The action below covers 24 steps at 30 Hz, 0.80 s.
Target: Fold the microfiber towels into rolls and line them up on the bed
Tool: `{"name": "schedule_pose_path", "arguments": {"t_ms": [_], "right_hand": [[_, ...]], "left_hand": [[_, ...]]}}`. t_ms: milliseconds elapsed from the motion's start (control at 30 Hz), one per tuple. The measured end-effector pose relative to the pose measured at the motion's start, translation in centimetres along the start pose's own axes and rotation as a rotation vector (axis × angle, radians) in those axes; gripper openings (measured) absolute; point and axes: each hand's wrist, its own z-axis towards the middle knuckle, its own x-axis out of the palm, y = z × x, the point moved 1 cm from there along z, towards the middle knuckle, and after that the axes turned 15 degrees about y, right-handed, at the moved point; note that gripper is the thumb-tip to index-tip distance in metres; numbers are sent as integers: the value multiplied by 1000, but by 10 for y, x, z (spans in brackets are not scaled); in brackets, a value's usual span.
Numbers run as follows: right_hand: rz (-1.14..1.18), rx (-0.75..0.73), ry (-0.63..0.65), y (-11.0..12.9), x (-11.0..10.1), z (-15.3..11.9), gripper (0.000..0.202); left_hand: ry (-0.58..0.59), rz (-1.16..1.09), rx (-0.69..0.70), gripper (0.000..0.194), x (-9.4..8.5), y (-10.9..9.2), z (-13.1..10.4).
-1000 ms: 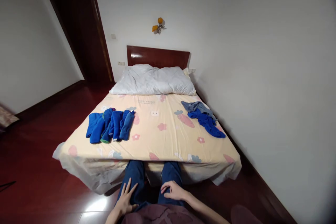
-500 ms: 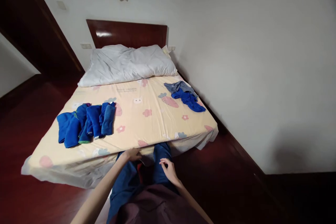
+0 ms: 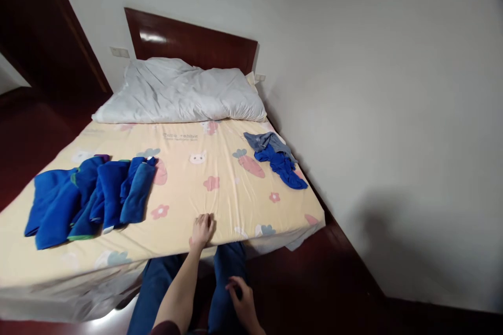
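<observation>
Two bare hands were down front: the right hand [image 3: 242, 301] was just over a blue trouser leg [image 3: 228, 267], fingers loosely bent, kinda open, nothing visible in it. The left hand [image 3: 202, 229] rested on the near edge of the patterned sheet [image 3: 236, 204], fingers curled, couldn't tell if it pinched any fabric. Folded blue clothes [image 3: 112, 188] overlapped off to the left, a crumpled blue-and-grey pile [image 3: 280, 162] lay by the right edge, and way back a white quilt [image 3: 181, 94] sat before the headboard [image 3: 196, 42].

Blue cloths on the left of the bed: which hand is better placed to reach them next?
Probably the left hand: it rests on the bed, nearer to the blue cloths; the right hand is farther back, by the right leg.
</observation>
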Motion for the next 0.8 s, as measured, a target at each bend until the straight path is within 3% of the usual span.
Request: {"name": "schedule_pose_path", "arguments": {"t_ms": [133,267,367,533,667,800], "right_hand": [[-27,38,53,-7,-4,10,41],[-135,-20,67,17,-39,58,44],[-244,-91,-61,52,-90,135,46],[-509,-229,-247,115,-183,305,46],[-722,26,-268,143,-237,426,52],[-750,339,-343,141,-263,502,48]], "left_hand": [[-147,23,42,26,26,11,13],[-176,48,87,26,35,13,22],[-173,65,94,27,36,13,25],[-180,84,98,30,37,13,27],[-195,101,118,30,40,14,27],[-181,106,109,30,42,14,27]]}}
